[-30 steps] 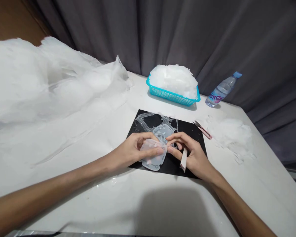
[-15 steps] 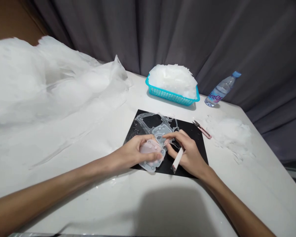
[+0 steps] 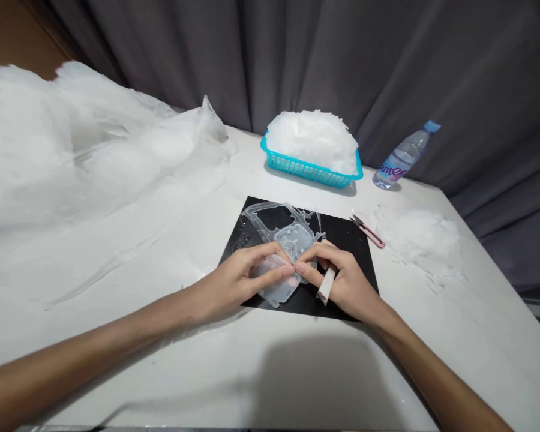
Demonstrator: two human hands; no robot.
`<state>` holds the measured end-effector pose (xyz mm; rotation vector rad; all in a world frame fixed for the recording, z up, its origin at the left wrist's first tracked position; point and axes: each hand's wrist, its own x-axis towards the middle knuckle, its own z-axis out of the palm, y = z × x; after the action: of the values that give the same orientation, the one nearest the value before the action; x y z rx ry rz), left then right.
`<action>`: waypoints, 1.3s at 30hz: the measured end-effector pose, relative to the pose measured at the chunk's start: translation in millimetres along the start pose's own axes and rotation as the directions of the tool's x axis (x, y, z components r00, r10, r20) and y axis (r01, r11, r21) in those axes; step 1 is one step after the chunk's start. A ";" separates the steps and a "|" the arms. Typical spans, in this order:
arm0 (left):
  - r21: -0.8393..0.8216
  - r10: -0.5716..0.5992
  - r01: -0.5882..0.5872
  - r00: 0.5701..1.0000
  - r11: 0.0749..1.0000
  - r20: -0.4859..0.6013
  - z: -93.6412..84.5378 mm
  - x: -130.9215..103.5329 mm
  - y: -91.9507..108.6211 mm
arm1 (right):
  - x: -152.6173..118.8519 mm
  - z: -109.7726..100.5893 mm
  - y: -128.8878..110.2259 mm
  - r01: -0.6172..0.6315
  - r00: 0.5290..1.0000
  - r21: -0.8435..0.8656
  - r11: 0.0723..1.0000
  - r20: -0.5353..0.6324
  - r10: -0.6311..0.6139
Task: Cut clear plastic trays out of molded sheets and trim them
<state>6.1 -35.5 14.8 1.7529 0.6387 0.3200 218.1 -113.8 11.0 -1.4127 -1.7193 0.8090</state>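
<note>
My left hand (image 3: 256, 273) pinches a translucent plastic piece (image 3: 276, 291) with rounded corners, held over the black mat (image 3: 333, 309). Thumb and forefinger of my right hand (image 3: 337, 270) press together at the upper right edge of that piece, where the fingertips of both hands meet. A white-handled tool (image 3: 326, 285) lies in my right palm, its end sticking out below the fingers. Just beyond my hands, a clear plastic frame (image 3: 258, 219) with cutouts and a similar rounded panel (image 3: 292, 237) rests on the mat. What my right fingertips pinch is partly hidden.
A turquoise basket (image 3: 312, 173) heaped with white translucent pieces stands at the back, left of a water bottle (image 3: 402, 157). Pink-handled snips (image 3: 369, 232) lie beside a pile of clear scraps (image 3: 425, 240) on the right. Large translucent plastic sheeting (image 3: 94, 144) covers the left.
My fingertips have come together at the piece's edge, and the piece has turned in my left hand. The whole view has shifted slightly.
</note>
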 end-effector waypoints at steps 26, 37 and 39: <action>-0.146 0.214 -0.231 0.969 0.962 -0.127 -6.7 -8.7 8.7 | 11.9 -18.0 54.3 -0.026 0.969 -0.740 0.672 -0.184 -0.165; -0.196 0.079 -0.125 0.970 0.973 -0.231 -6.7 -4.7 -0.5 | 16.2 -22.4 51.6 0.023 0.973 -0.817 0.576 -0.113 -0.199; -0.227 0.024 -0.081 0.970 0.971 -0.243 -9.7 -2.0 -3.7 | 16.9 -36.2 46.5 -0.036 0.950 -0.708 0.705 -0.244 -0.196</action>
<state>-1.5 -28.3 14.2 1.5171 0.6962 0.6266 270.8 -88.1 -6.8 -1.8133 -1.9065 -0.1877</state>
